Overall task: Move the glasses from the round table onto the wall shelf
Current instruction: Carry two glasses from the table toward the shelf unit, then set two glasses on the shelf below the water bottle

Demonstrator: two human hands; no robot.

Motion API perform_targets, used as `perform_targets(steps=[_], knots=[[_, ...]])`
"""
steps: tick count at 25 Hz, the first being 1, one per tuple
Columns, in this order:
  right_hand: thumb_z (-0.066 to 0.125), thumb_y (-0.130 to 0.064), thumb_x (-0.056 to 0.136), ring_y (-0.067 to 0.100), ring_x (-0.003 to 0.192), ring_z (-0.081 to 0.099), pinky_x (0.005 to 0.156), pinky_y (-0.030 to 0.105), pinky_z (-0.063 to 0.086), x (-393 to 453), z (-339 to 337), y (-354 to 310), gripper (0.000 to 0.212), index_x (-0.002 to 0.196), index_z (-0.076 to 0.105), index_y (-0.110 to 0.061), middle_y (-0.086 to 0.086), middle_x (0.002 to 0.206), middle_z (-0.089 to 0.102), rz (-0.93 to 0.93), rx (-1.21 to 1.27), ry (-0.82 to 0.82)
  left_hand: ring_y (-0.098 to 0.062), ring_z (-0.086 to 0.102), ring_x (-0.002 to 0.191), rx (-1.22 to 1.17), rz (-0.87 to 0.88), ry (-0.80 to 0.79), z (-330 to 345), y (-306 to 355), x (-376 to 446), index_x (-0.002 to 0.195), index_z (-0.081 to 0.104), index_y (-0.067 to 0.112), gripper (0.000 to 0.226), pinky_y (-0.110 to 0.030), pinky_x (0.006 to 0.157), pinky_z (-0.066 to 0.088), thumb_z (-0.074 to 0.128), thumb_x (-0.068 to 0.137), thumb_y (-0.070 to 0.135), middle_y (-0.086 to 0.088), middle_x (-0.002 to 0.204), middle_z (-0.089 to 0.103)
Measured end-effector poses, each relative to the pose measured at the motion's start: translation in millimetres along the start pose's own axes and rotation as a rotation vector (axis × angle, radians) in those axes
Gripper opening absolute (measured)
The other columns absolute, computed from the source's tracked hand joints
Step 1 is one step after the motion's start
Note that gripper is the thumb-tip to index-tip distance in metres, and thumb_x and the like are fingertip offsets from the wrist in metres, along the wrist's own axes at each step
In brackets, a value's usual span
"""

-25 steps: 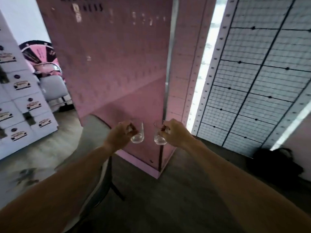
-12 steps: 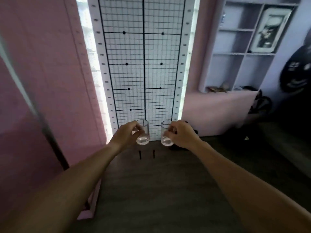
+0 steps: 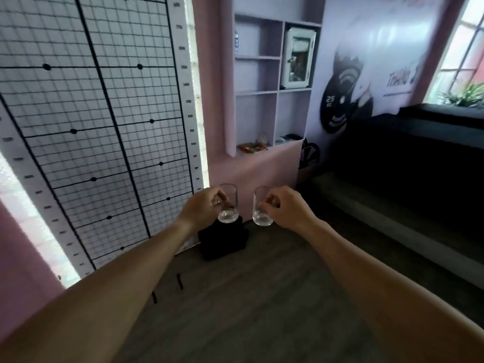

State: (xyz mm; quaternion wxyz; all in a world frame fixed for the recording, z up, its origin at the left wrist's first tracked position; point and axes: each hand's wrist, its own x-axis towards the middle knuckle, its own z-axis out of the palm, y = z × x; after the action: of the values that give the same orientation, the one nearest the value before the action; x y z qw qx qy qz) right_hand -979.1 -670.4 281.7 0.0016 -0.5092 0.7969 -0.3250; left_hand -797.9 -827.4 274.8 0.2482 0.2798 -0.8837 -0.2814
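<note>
Since half a second ago we have turned more to the right, and the wall shelf [image 3: 272, 90] has slid from the far right edge of our head view to almost straight above our hands. One second ago we saw only a pink wall and a bit of the round table. Now the table is out of sight.

Both glasses came along with us. Our left hand [image 3: 201, 209] pinches the left glass [image 3: 228, 204] with thumb and fingers curled round its side. Our right hand [image 3: 284, 206] pinches the right glass [image 3: 262, 206] the same way. Both glasses stand upright in the air, side by side, near each other but not touching. They look empty.

Just below the left glass sits a black bag [image 3: 222, 243] on the floor. Left of our hands is the big grid board [image 3: 99, 121]. Up above our grip, the shelf has many open boxes. One upper box holds a white picture frame [image 3: 298, 58]. The lowest boxes hold some small things [image 3: 252, 147], too blurry to name.

We think this means the carrying is about half done. The glasses are off the table, and the shelf is now ahead of us but well apart from our hands. We guess we must step closer and lift the glasses up to a free spot.
</note>
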Motion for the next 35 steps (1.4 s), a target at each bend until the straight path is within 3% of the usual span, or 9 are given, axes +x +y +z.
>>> perform_targets(steps=[2,5,8,13,17,25,29,35], knots=[[0.075,-0.033,0.082,0.021,0.079,0.059,0.074,0.031,0.048,19,-8,18,0.023,0.088,0.072,-0.011,0.005,0.088,0.062,0.045,-0.008,0.030,-0.012,0.066,0.101,-0.006,0.036,-0.037,13,6,38,0.078,0.060,0.035,0.019,-0.027,0.079,0.048,0.068,0.089,0.022,0.018,0.089,0.065],[0.072,-0.035,0.082,0.022,0.083,0.061,0.080,0.034,0.052,52,-18,52,0.022,0.092,0.072,-0.015,0.005,0.093,0.062,0.103,-0.025,0.070,-0.015,0.069,0.100,-0.035,0.068,-0.081,41,9,97,0.072,0.059,0.036,0.021,-0.036,0.086,0.053,0.070,0.086,0.026,0.014,0.089,0.070],[0.071,-0.034,0.083,0.022,0.085,0.059,0.077,0.029,0.045,89,-28,89,0.019,0.096,0.071,-0.020,0.003,0.091,0.060,0.126,-0.037,0.104,-0.018,0.068,0.100,-0.056,0.080,-0.092,70,11,152,0.078,0.061,0.035,0.012,-0.043,0.089,0.054,0.070,0.082,0.040,0.005,0.095,0.073],[0.070,-0.036,0.082,0.021,0.082,0.058,0.075,0.029,0.045,179,-38,173,0.019,0.088,0.070,-0.018,0.001,0.089,0.058,0.147,-0.046,0.145,-0.021,0.066,0.100,-0.051,0.124,-0.059,125,21,261,0.080,0.060,0.031,0.012,-0.044,0.088,0.053,0.070,0.086,0.034,0.001,0.096,0.072],[0.071,-0.035,0.084,0.022,0.083,0.056,0.074,0.027,0.040,262,-51,222,0.020,0.077,0.056,-0.024,0.002,0.090,0.057,0.104,-0.041,0.112,-0.020,0.066,0.101,-0.043,0.117,-0.024,153,26,350,0.082,0.061,0.031,0.011,-0.044,0.090,0.052,0.068,0.086,0.038,0.004,0.097,0.072],[0.071,-0.036,0.086,0.023,0.089,0.062,0.086,0.036,0.051,418,-58,292,0.012,0.085,0.066,-0.025,0.005,0.098,0.065,0.034,0.048,0.083,-0.018,0.065,0.099,-0.037,0.104,0.057,180,29,505,0.091,0.061,0.024,0.011,-0.035,0.087,0.050,0.067,0.091,0.034,0.003,0.100,0.070],[0.071,-0.034,0.086,0.023,0.086,0.063,0.082,0.034,0.051,508,-44,325,0.013,0.084,0.068,-0.021,0.006,0.093,0.066,0.008,0.059,0.092,-0.017,0.067,0.093,-0.028,0.080,0.067,189,1,594,0.084,0.059,0.033,0.013,-0.038,0.087,0.054,0.069,0.088,0.040,0.009,0.093,0.070],[0.069,-0.037,0.087,0.019,0.080,0.060,0.070,0.028,0.045,675,-40,344,0.013,0.079,0.062,-0.030,0.001,0.092,0.065,-0.056,0.028,0.137,-0.020,0.066,0.102,0.053,0.161,0.125,166,-33,751,0.094,0.062,0.025,0.013,-0.039,0.085,0.052,0.066,0.091,0.037,0.002,0.100,0.071]])
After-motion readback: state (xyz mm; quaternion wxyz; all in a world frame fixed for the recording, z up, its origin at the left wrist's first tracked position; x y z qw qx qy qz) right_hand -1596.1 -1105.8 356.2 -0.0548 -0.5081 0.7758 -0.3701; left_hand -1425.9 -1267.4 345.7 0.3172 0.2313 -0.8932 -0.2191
